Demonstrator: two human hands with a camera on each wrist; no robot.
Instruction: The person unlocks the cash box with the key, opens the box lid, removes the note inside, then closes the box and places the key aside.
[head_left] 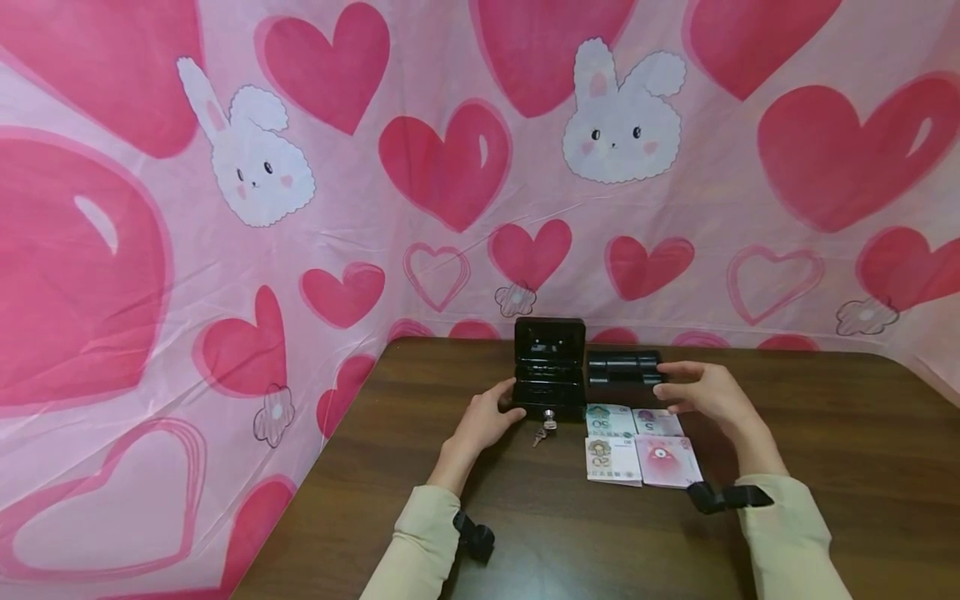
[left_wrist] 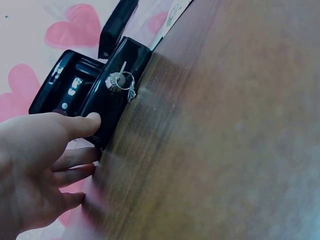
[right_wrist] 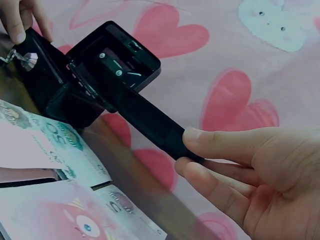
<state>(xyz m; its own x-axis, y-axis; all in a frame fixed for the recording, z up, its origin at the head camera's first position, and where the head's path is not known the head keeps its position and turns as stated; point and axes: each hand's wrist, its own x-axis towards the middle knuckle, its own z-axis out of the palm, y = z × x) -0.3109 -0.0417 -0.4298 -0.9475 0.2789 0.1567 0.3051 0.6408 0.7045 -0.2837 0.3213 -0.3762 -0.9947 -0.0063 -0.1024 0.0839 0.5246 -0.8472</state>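
Observation:
A small black cash box (head_left: pixel 550 392) stands at the back of the table with its lid (head_left: pixel 550 337) raised. Keys (head_left: pixel 540 436) hang from the lock on its front. My left hand (head_left: pixel 480 421) holds the box by its left front corner, the thumb on the front and the fingers at the side. To the right of the box, a black compartment tray (head_left: pixel 624 367) is pinched at its right end between the thumb and fingers of my right hand (head_left: pixel 708 396). In the right wrist view the tray (right_wrist: pixel 150 122) appears edge-on, partly in front of the raised lid.
Four stacks would exceed counting, so several banknote stacks lie in front of the tray: green (head_left: pixel 609 420), purple (head_left: pixel 657 422), a 20 note (head_left: pixel 613 461) and pink (head_left: pixel 667 461). A pink heart-and-rabbit cloth (head_left: pixel 450 275) hangs behind the brown table (head_left: pixel 840 433).

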